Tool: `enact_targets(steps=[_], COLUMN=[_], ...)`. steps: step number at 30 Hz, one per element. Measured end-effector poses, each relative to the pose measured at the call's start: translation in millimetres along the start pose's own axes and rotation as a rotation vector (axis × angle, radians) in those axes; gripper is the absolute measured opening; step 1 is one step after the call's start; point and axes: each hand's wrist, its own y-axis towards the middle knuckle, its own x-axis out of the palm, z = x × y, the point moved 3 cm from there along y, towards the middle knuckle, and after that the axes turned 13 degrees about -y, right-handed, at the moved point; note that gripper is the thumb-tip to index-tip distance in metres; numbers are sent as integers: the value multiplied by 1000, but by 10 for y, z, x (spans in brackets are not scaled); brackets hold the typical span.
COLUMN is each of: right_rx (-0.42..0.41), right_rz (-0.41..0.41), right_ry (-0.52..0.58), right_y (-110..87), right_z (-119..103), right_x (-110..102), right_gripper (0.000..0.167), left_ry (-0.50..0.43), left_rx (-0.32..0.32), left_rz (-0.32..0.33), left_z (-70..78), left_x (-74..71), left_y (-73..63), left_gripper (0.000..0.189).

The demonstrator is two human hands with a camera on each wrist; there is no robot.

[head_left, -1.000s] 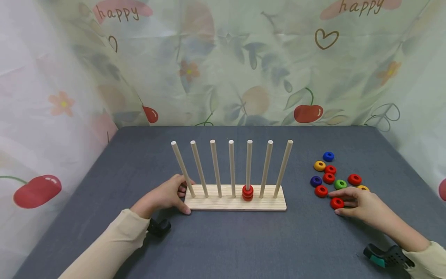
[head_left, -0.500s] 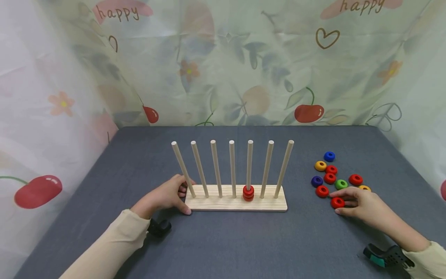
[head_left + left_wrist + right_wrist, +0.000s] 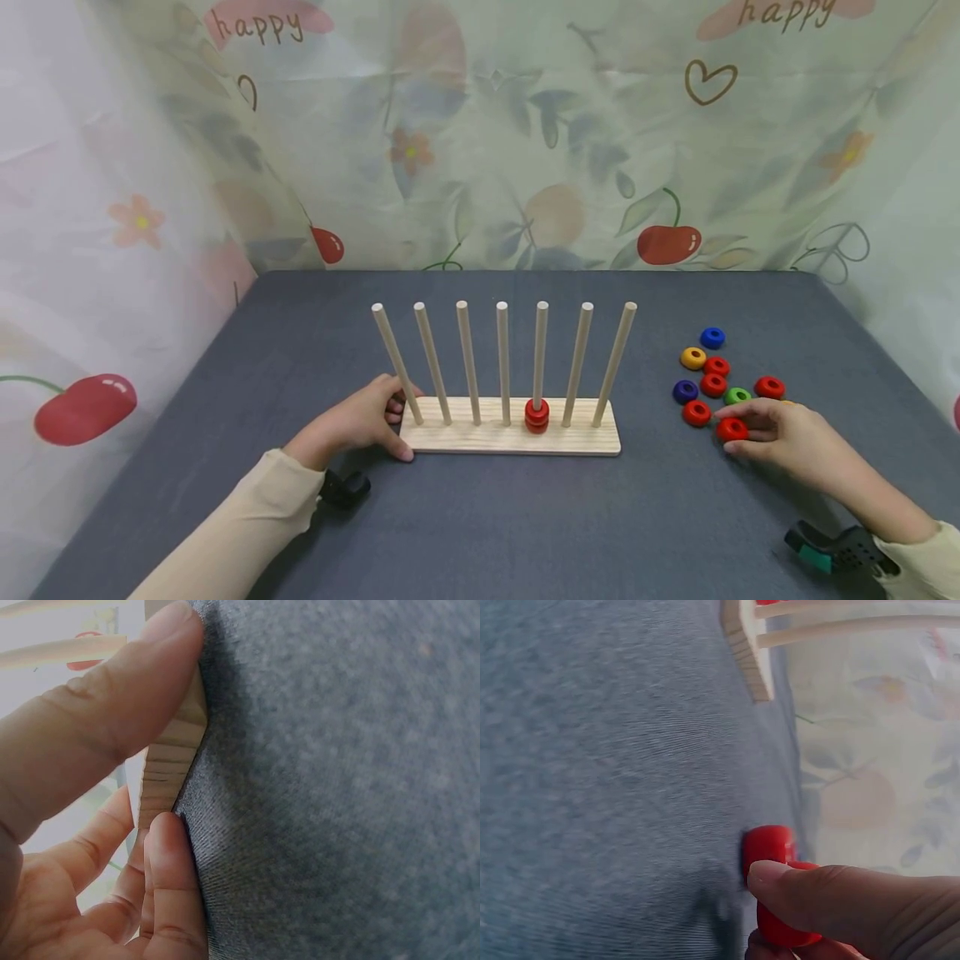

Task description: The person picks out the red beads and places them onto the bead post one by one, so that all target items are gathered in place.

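Note:
A wooden peg stand (image 3: 450,439) with a row of upright pegs stands mid-table, red rings (image 3: 536,416) stacked at the foot of one peg. My left hand (image 3: 367,419) grips the stand's left end. In the left wrist view its thumb (image 3: 112,712) lies along the near corner, and the other fingers bend behind the wooden end (image 3: 166,769). On the right, my right hand (image 3: 795,433) pinches a red ring (image 3: 732,429) between thumb and fingers. The right wrist view shows the thumb (image 3: 802,896) across that ring, partly hiding it, close over the cloth.
Loose rings lie around the right hand: blue (image 3: 712,337), yellow (image 3: 693,358), purple (image 3: 686,392), green (image 3: 737,396) and several red ones (image 3: 697,413). Another yellow ring is mostly hidden behind the hand. A patterned curtain (image 3: 495,167) hangs behind the table's far edge.
The right hand has risen very slightly with the red ring, covering more of the green one. The left hand keeps its grip on the stand. The head view has shifted a little.

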Motion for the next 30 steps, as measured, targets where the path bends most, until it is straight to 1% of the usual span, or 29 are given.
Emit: enact_targets(steps=[7, 15, 23, 30], right_rx=[-1, -10, -26, -41], right_rz=[43, 82, 98, 117], right_ry=[-3, -38, -9, 4], right_y=[-21, -22, -50, -104], right_z=[-49, -173, -318, -458], right_x=[-105, -200, -302, -390], right_gripper=[50, 48, 48, 47], left_ry=[4, 0, -5, -15], left_rx=[7, 5, -14, 9], left_rz=[-4, -3, -4, -4], left_z=[0, 6, 29, 37], left_x=[7, 1, 4, 1], left_y=[5, -2, -15, -24], left_gripper=[72, 73, 73, 73])
